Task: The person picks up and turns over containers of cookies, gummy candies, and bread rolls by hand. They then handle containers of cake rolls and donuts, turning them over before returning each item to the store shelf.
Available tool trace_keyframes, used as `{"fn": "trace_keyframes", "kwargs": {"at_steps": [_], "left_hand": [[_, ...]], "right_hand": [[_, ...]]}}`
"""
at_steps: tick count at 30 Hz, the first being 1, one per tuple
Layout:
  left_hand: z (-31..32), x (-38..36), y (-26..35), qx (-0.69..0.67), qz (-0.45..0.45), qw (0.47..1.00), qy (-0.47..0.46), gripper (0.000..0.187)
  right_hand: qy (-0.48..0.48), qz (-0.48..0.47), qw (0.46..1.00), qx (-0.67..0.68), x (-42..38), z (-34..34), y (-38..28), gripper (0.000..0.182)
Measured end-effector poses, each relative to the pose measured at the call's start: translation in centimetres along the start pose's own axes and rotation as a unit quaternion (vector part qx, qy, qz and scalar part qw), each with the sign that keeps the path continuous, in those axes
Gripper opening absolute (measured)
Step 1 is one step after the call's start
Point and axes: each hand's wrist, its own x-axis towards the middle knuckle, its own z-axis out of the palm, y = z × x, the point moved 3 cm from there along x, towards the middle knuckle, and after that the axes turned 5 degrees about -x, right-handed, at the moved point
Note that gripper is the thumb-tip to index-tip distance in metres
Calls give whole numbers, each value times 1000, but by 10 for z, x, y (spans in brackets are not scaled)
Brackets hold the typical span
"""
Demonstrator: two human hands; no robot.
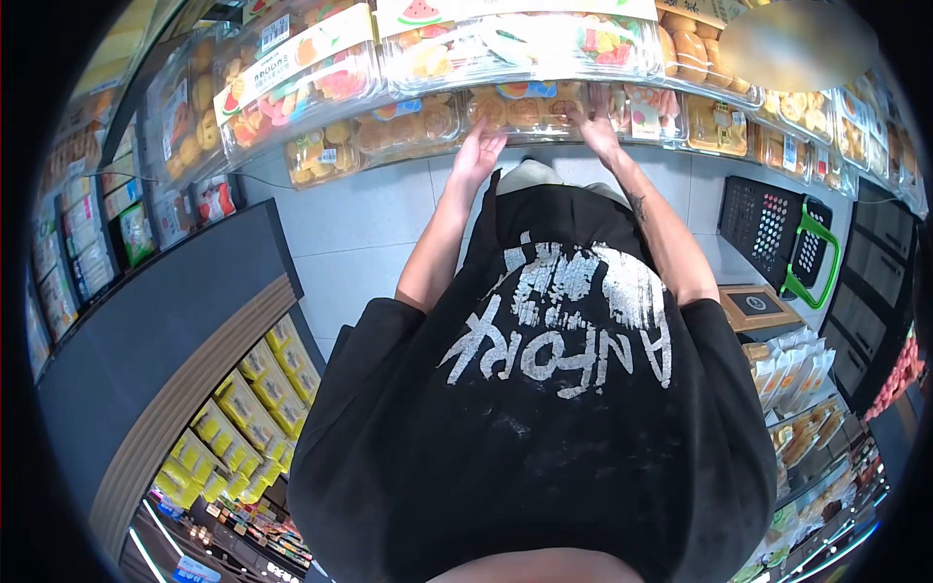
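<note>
A clear plastic box of round buns (530, 110) sits in the lower display row, between my two hands. My left hand (478, 154) is at its left front corner, palm partly up, fingers stretched out and fingertips touching the box. At the box's right end is my right hand (596, 133), thumb over the front and fingers around the side, partly hidden by glare. Another clear box of round pastries (408, 126) lies to the left. On the right stands a box with pinkish contents (649, 112).
Large fruit-labelled packs (296, 78) fill the upper row. A dark shopping basket with a green handle (812, 253) stands on the tiled floor (364, 209) at right. Dark shelving with yellow packets (258, 389) is at lower left. Bagged bakery goods (792, 369) are at lower right.
</note>
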Motion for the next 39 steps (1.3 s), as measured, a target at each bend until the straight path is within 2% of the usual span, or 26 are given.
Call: {"fn": "trace_keyframes", "kwargs": {"at_steps": [1, 4, 7, 10, 13, 15, 16, 19, 20, 22, 24, 25, 27, 28, 30, 32, 33, 34, 35, 37, 39], "left_hand": [[-2, 6, 1, 12, 23, 999, -18, 44], [-1, 11, 0, 22, 37, 999, 20, 45], [8, 0, -1, 47, 22, 992, 111, 36], [-2, 12, -1, 67, 37, 996, 44, 44], [-6, 13, -4, 102, 28, 990, 98, 53], [-5, 9, -6, 126, 41, 985, 107, 66], [-6, 8, -8, 137, 46, 983, 111, 72], [-3, 10, -7, 132, 50, 983, 117, 65], [-3, 9, -8, 135, 54, 984, 105, 69], [-5, 5, -9, 142, 63, 985, 80, 76], [-12, -5, -14, 157, 61, 982, 84, 73], [-14, -12, -17, 166, 58, 981, 82, 71], [-22, -31, -24, 219, 39, 973, 54, 70], [-36, -34, -29, 238, 12, 969, 68, 67], [-75, -36, -45, 305, -17, 947, 102, 54], [-138, -30, -60, 426, -54, 895, 118, 36], [-168, -26, -62, 497, -87, 856, 114, 28], [-175, -36, -65, 551, -109, 820, 113, 23], [-177, -44, -68, 602, -130, 780, 113, 19], [-166, -46, -78, 592, -129, 783, 139, 17], [-151, -36, -84, 592, -141, 782, 134, 14]], "right_hand": [[-124, 84, 989, 3, 0, -8, -13, 84], [-176, 97, 979, -8, 1, -12, -28, 83], [-129, 52, 990, -26, 2, -5, -18, 79], [-117, 26, 993, -23, 5, 3, -8, 76], [-93, -7, 993, -78, 7, 9, 6, 74], [-61, -40, 987, -141, 7, 9, 9, 73], [-68, -27, 989, -129, 6, 9, 10, 73], [-95, 17, 990, -102, 7, 8, 5, 71], [-110, 38, 988, -98, 6, 7, 3, 71], [-115, 55, 987, -103, 1, 1, -8, 67], [-89, 50, 987, -121, -9, -12, -19, 62], [16, -78, 972, -222, -16, -22, -26, 47], [-68, -15, 986, -151, -36, -47, -21, 42], [-109, 18, 987, -113, -49, -62, -19, 40], [-191, 120, 963, -150, -75, -85, 21, 35], [-189, 158, 942, -228, -108, -109, 93, 35], [-154, 232, 932, -232, -125, -122, 136, 34], [-120, 305, 916, -233, -138, -132, 166, 34], [-75, 332, 921, -189, -142, -139, 177, 32], [18, 382, 919, -94, -148, -159, 194, 29], [-56, 341, 926, -152, -149, -156, 198, 24]]}}
